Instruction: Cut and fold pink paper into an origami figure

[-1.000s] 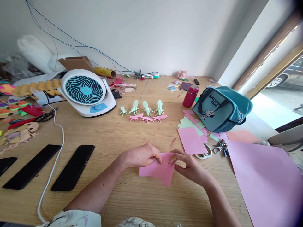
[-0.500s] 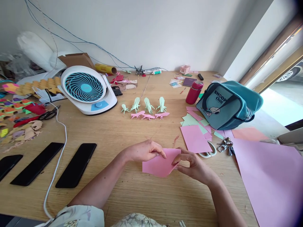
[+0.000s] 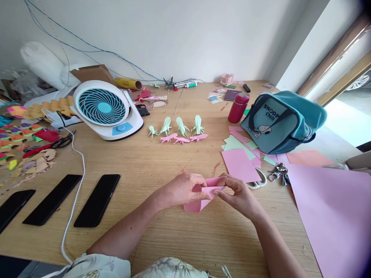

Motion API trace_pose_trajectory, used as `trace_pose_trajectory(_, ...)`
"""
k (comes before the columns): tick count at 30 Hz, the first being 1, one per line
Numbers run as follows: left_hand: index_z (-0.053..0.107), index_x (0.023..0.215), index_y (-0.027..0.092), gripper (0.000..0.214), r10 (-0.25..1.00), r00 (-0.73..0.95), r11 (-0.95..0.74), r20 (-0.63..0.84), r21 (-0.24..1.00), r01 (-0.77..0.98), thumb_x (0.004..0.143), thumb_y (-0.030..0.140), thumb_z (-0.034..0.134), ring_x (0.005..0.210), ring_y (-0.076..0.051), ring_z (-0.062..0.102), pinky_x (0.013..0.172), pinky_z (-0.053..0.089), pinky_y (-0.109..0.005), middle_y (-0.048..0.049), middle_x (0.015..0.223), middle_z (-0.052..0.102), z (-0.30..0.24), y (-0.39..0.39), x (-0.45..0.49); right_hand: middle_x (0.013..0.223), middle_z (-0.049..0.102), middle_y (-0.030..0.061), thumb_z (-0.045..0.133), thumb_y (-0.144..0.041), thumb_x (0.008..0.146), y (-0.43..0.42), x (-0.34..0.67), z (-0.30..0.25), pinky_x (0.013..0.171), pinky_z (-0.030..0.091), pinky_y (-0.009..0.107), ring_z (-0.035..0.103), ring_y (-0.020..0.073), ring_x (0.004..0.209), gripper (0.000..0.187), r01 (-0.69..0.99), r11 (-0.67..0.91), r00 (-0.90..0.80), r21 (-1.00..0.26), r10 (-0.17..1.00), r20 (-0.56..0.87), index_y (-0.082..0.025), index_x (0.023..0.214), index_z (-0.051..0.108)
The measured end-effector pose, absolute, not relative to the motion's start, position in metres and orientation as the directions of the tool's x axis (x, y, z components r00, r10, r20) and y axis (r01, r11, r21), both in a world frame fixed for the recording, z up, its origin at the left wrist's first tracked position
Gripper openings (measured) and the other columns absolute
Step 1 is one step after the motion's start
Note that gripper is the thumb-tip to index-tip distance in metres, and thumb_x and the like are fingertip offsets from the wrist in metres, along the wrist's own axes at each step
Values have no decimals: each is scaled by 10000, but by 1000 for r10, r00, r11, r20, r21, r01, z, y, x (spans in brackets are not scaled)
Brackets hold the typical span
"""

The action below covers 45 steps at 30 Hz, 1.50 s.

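In the head view, the person's left hand [image 3: 184, 190] pinches a pink paper sheet [image 3: 192, 206], its thumb lying across the near face and its fingers curled in behind. The right hand [image 3: 239, 195] pinches the same sheet's right end between thumb and fingers. The sheet is bent over on itself between the two hands, just above the bench [image 3: 162, 239].

Just beyond the right hand lies a flat pink sheet [image 3: 240, 164], partly covering a white-handled tool [image 3: 262, 178]; a bunch of keys [image 3: 281, 170] is to that hand's right. Farther right spreads a large pink sheet [image 3: 333, 216].

Beyond both hands stand pale green paper figures [image 3: 182, 126], with pink paper figures [image 3: 181, 141] just in front of them. A red flask [image 3: 239, 108] and a teal bag [image 3: 271, 127] stand well beyond the right hand. Left of the left hand lies a black slab [image 3: 97, 200], near a white cable [image 3: 75, 200]; a fan [image 3: 104, 108] stands farther off beyond.
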<state>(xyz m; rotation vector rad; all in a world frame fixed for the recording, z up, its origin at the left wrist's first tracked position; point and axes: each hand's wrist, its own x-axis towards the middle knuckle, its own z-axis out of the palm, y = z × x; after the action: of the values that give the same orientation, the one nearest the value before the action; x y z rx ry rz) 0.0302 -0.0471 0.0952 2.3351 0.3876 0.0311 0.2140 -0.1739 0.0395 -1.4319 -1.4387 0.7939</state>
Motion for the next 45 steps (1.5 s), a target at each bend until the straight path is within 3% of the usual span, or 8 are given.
trace_pose_trajectory(6, 623, 764, 170, 184, 402, 916, -660, -18, 688, 303, 901, 284, 579, 722, -123, 562, 660, 379, -222, -1, 810, 641, 90, -50, 29, 863, 668, 38, 645, -427, 884, -176, 216, 39, 733, 475, 304, 601, 192, 806, 226, 367, 100, 92, -925, 985, 143, -202, 897, 655)
trace_pose_trajectory(17, 679, 756, 164, 149, 519, 855, -569, -13, 741, 357, 859, 258, 627, 759, -148, 618, 711, 438, -232, -24, 838, 701, 96, -45, 22, 748, 613, 13, 626, -418, 891, -175, 222, 31, 680, 474, 286, 573, 172, 720, 233, 363, 104, 208, -926, 960, 189, -215, 784, 585)
trace_pose_trajectory(20, 680, 748, 165, 145, 514, 858, -557, -3, 759, 337, 854, 251, 634, 761, -145, 623, 714, 441, -232, -21, 842, 708, 96, -45, 21, 827, 652, 37, 632, -398, 897, -175, 222, 31, 736, 485, 306, 596, 184, 787, 202, 342, 125, 189, -931, 962, 198, -214, 818, 613)
trace_pose_trajectory(23, 679, 736, 168, 153, 514, 858, -547, 5, 772, 323, 856, 249, 630, 769, -146, 627, 719, 444, -233, -18, 840, 710, 96, -46, 20, 913, 699, 63, 645, -417, 887, -175, 222, 29, 786, 505, 332, 626, 207, 862, 208, 270, 97, 184, -958, 971, 150, -212, 854, 651)
trace_pose_trajectory(30, 674, 717, 163, 141, 589, 808, -527, 10, 763, 374, 827, 250, 663, 711, -138, 605, 662, 420, -234, -9, 767, 686, 98, -51, 23, 805, 645, 34, 716, -413, 832, -173, 222, 20, 722, 506, 305, 596, 177, 775, 220, 139, 78, 282, -987, 952, 115, -215, 830, 620)
trace_pose_trajectory(35, 661, 708, 165, 121, 611, 790, -529, 58, 772, 353, 815, 221, 673, 713, -127, 595, 666, 408, -229, 5, 750, 672, 98, -55, 23, 985, 649, 35, 781, -387, 769, -171, 217, 27, 739, 516, 292, 608, 170, 847, 359, -125, 101, 361, -987, 931, 49, -259, 1059, 613)
trace_pose_trajectory(40, 637, 694, 165, 125, 605, 788, -546, 116, 780, 305, 809, 189, 679, 712, -118, 593, 672, 408, -221, 8, 752, 663, 101, -60, 22, 653, 639, 9, 779, -430, 756, -169, 210, 29, 641, 477, 281, 571, 153, 654, 253, -275, -2, 277, -962, 957, -81, -194, 822, 716)
trace_pose_trajectory(45, 614, 679, 168, 153, 601, 782, -592, 164, 749, 298, 819, 193, 670, 691, -117, 577, 661, 407, -225, 10, 728, 647, 104, -66, 21, 597, 624, -21, 791, -428, 743, -169, 202, 28, 572, 449, 267, 544, 118, 527, 256, -385, 13, 283, -923, 953, -105, -207, 856, 729)
